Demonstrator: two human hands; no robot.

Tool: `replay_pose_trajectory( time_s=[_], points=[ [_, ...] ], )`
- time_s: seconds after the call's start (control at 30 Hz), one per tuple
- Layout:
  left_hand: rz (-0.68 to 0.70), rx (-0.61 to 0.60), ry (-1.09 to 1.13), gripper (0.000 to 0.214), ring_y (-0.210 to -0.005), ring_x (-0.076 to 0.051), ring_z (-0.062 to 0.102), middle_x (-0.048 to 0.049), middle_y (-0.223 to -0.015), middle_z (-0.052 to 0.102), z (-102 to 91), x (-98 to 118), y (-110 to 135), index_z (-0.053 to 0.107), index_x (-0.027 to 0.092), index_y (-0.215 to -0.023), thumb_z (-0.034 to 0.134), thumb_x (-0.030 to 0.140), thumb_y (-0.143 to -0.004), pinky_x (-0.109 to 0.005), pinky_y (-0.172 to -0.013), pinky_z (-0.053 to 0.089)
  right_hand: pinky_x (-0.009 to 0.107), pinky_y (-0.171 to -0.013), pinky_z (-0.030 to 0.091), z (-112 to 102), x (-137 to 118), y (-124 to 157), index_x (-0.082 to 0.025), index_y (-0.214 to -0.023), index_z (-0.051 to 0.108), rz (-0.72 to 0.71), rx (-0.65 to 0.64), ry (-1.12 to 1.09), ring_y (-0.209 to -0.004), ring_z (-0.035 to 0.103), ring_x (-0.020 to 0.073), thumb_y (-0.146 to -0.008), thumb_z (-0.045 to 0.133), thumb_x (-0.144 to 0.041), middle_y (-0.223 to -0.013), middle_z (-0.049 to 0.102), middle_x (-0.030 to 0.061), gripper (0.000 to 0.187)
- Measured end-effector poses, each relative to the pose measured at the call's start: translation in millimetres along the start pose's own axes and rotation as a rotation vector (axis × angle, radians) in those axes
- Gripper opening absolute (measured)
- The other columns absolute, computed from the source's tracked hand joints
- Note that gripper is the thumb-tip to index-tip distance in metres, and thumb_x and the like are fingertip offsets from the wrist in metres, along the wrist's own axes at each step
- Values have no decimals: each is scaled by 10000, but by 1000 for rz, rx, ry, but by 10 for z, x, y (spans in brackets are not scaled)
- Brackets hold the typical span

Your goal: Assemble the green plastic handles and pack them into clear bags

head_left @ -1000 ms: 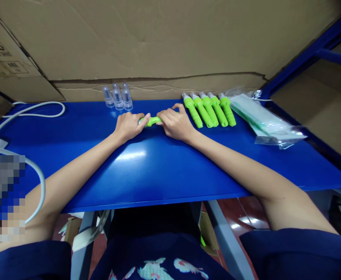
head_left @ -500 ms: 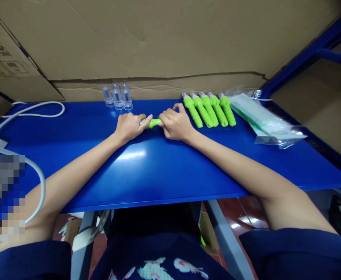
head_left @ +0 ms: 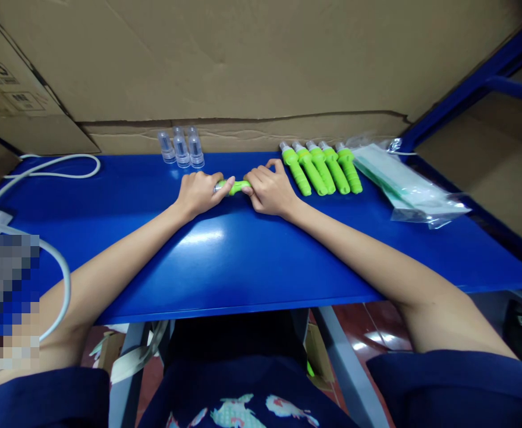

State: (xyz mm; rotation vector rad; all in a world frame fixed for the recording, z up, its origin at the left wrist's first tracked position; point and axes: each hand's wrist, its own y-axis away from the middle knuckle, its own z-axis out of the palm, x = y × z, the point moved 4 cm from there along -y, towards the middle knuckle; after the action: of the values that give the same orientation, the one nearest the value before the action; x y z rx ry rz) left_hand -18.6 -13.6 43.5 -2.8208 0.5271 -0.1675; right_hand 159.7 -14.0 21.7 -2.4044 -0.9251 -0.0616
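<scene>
Between my hands, just above the blue tabletop, a bright green handle-like piece with a clear plastic cap (head_left: 238, 187) lies sideways. My left hand (head_left: 200, 193) is closed around its clear end. At the green end my right hand (head_left: 270, 189) grips it, fingers curled over it and hiding most of that end. Several like green pieces with clear tips (head_left: 318, 169) lie side by side beyond my right hand. Several loose clear plastic caps (head_left: 181, 151) stand together beyond my left hand.
The blue table (head_left: 252, 261) backs onto a cardboard wall (head_left: 243, 59). Clear plastic bags with pale green and white contents (head_left: 408, 181) lie at the right. White cables (head_left: 58, 168) loop at the left, one crossing near my left arm. A blue metal frame (head_left: 470, 89) rises at right.
Slightly more of the green piece shows between my hands. Both hands keep their grip in nearly the same place.
</scene>
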Motion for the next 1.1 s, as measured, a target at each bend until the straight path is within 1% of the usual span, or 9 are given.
replay_pose_trajectory(
  time_s=[0.37, 0.57, 0.9, 1.1],
  points=[
    [-6, -1, -7, 838, -863, -345, 745, -193, -904, 789, 4, -11, -3, 797, 179, -1105, 157, 712, -1011, -373, -689, 421, 480, -960, 296, 4, -1, 6, -109, -1039, 671, 3, -2, -31, -926, 586, 311, -1047, 326, -336, -984, 720, 169, 413],
    [0, 7, -10, 813, -859, -333, 746, -187, -892, 791, 6, -12, -5, 800, 176, -1077, 171, 689, -1015, -365, -673, 407, 483, -965, 299, 4, 4, 5, -113, -1040, 669, 1, -7, -41, -926, 590, 310, -1052, 315, -344, -977, 719, 166, 422],
    [3, 11, 9, 872, -870, -359, 748, -196, -904, 791, 8, -7, -2, 798, 182, -1115, 131, 731, -1001, -378, -676, 415, 474, -965, 304, 3, 0, 4, -109, -1043, 671, -3, -17, -28, -922, 595, 302, -1062, 311, -347, -973, 721, 164, 432],
    [7, 5, 15, 868, -870, -352, 744, -195, -898, 788, 7, -13, -9, 798, 176, -1108, 141, 732, -1001, -375, -678, 418, 467, -956, 308, 3, 2, 4, -106, -1055, 672, -5, -26, -29, -921, 593, 302, -1065, 308, -364, -975, 719, 164, 447]
  ],
)
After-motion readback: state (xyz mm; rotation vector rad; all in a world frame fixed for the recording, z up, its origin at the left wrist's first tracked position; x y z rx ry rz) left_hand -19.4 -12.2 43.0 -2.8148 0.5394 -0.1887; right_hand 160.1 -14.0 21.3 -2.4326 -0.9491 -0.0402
